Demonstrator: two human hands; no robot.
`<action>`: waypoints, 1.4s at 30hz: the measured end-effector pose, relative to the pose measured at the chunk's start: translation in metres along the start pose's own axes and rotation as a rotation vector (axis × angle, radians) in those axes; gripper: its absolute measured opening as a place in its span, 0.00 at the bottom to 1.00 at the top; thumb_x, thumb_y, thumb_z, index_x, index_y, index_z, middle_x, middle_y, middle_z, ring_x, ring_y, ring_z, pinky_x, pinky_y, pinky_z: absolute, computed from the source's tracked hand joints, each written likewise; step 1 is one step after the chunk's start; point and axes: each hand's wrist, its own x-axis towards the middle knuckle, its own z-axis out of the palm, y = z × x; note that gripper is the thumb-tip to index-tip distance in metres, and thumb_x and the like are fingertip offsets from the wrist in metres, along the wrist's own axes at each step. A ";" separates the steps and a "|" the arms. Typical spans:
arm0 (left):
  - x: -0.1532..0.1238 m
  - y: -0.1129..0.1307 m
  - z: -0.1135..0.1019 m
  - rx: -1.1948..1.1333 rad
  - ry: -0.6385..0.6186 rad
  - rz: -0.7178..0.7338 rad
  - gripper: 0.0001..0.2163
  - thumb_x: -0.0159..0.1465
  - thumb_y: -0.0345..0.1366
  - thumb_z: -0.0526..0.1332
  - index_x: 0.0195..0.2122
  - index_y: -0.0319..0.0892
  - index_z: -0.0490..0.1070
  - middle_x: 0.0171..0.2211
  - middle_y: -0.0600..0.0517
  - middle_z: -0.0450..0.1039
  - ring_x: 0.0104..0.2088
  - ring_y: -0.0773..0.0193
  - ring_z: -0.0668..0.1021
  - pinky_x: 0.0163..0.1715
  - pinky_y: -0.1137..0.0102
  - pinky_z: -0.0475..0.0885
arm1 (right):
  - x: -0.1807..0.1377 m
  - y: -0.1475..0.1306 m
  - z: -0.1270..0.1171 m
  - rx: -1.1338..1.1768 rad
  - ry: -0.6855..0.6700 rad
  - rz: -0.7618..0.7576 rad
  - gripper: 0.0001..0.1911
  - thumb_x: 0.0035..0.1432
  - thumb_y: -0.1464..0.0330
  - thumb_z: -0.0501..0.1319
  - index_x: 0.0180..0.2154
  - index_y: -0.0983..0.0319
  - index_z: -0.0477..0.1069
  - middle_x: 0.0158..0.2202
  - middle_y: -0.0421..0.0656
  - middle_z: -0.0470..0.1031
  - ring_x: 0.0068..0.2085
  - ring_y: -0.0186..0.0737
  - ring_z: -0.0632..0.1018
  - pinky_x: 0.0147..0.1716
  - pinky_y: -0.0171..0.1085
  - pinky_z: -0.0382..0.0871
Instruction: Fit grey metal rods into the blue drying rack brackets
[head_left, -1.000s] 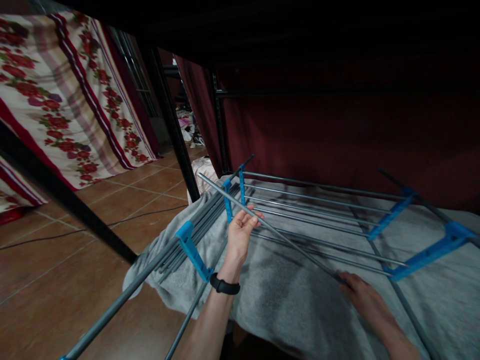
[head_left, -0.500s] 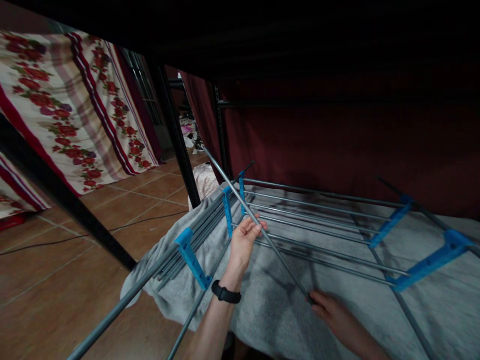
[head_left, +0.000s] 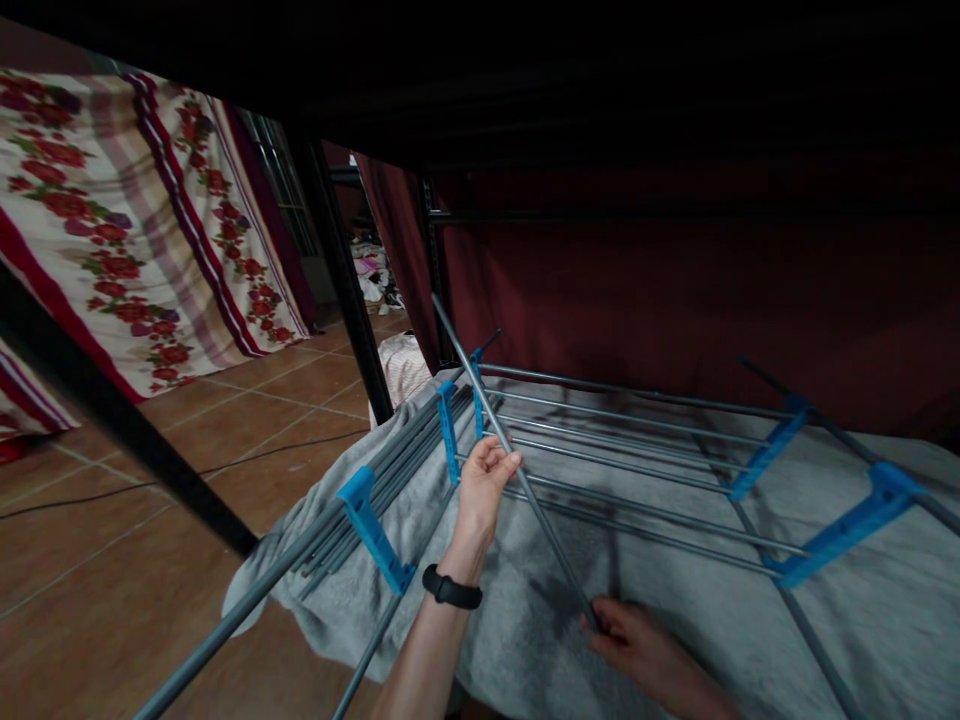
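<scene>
I hold one loose grey metal rod [head_left: 540, 515] in both hands. My left hand [head_left: 486, 482], with a black band on the wrist, is closed round its middle. My right hand [head_left: 630, 642] pinches its near end low over the grey blanket [head_left: 570, 620]. The rod slants up and away to the left, its far end near the black bed post. Beneath it lies a clothes drying rack [head_left: 645, 470] of grey rods and blue plastic brackets, flat on the blanket.
A dark bunk frame hangs overhead with black posts [head_left: 341, 290] at the left. Maroon cloth [head_left: 675, 290] covers the back. A floral sheet [head_left: 135, 220] hangs at left above brown tiled floor [head_left: 112, 560]. Clothes lie heaped in the far doorway.
The rod has swung from nearly flat to steeper, its far end rising and turning left. My right hand slid left and nearer along the blanket with the rod's end.
</scene>
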 end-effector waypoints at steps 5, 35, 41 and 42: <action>0.002 -0.006 -0.004 0.041 -0.003 0.019 0.16 0.51 0.37 0.71 0.39 0.40 0.72 0.24 0.57 0.68 0.24 0.72 0.70 0.26 0.76 0.66 | 0.001 0.008 -0.003 0.051 0.012 0.010 0.11 0.55 0.61 0.54 0.34 0.59 0.70 0.30 0.39 0.72 0.33 0.37 0.72 0.34 0.34 0.64; -0.020 -0.017 0.028 -0.115 -0.111 -0.331 0.10 0.51 0.33 0.71 0.33 0.38 0.74 0.31 0.49 0.78 0.33 0.61 0.81 0.38 0.66 0.76 | -0.057 0.094 -0.142 0.563 1.258 0.264 0.17 0.40 0.66 0.63 0.37 0.61 0.70 0.27 0.40 0.74 0.32 0.42 0.76 0.39 0.41 0.71; -0.006 -0.037 0.016 -0.127 0.046 -0.532 0.07 0.59 0.20 0.59 0.27 0.36 0.72 0.29 0.49 0.77 0.33 0.61 0.82 0.33 0.70 0.79 | -0.046 0.079 -0.145 1.128 1.393 -0.086 0.17 0.41 0.72 0.65 0.36 0.57 0.66 0.32 0.36 0.77 0.36 0.35 0.77 0.42 0.38 0.75; -0.005 -0.040 0.013 -0.126 0.063 -0.562 0.08 0.59 0.19 0.58 0.27 0.35 0.72 0.28 0.49 0.77 0.32 0.61 0.82 0.32 0.70 0.80 | -0.046 0.078 -0.144 1.205 1.371 -0.128 0.16 0.41 0.73 0.66 0.35 0.58 0.66 0.32 0.36 0.77 0.36 0.34 0.78 0.42 0.37 0.76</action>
